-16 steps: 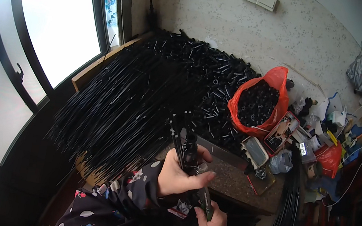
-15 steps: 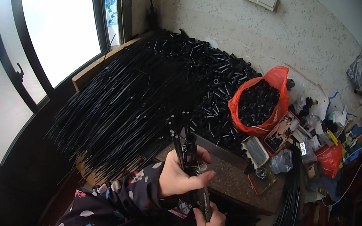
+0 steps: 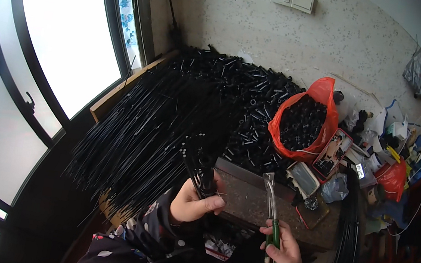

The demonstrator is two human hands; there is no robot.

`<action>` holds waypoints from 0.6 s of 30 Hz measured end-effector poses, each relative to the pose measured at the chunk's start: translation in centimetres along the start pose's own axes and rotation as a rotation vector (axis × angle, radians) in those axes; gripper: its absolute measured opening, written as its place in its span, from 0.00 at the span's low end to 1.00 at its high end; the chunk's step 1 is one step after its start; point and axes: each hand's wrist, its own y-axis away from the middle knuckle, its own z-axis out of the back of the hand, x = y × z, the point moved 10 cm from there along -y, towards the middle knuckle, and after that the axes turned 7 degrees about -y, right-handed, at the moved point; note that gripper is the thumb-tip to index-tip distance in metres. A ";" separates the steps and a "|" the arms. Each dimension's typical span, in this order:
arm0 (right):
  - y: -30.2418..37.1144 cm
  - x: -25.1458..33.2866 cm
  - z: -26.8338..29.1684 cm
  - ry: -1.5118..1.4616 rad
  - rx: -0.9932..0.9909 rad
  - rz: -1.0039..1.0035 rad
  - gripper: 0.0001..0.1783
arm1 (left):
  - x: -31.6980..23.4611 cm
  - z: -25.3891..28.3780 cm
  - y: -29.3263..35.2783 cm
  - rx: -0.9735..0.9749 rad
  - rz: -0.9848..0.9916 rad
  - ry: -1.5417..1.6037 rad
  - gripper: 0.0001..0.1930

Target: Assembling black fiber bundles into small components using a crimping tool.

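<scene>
left hand [image 3: 193, 201] fist closed round bundle of thin black rods [image 3: 203, 170], upright over block [image 3: 259, 205] | rods look light, springy, slippery; grip low near ends | right hand [image 3: 285, 251] wrapped round green-handled pliers [image 3: 271, 210] | around: rod pile [image 3: 145, 126], black tubes [image 3: 251, 102], red bag [image 3: 303, 121] crowd the bench

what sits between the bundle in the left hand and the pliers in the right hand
In the head view, only the grey slab's bare top lies between the bundle of black rods and the green-handled pliers.
</scene>
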 end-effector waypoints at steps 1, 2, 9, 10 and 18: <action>0.2 1.3 -0.6 0.309 0.087 0.126 0.16 | 0.6 -0.4 0.0 0.027 0.026 0.036 0.13; 0.4 2.4 -1.8 0.617 0.181 0.251 0.16 | 0.5 -0.6 -0.1 0.047 -0.001 -0.002 0.13; 4.1 8.1 -9.0 1.876 -0.038 1.234 0.15 | 2.0 -0.1 0.3 -0.101 0.138 0.050 0.17; 4.1 8.5 -9.1 1.875 -0.038 1.237 0.15 | 1.9 0.2 0.3 -0.126 0.134 0.005 0.17; 0.9 3.5 -5.4 0.453 0.499 0.189 0.11 | -0.8 0.3 0.9 -0.118 0.037 -0.067 0.13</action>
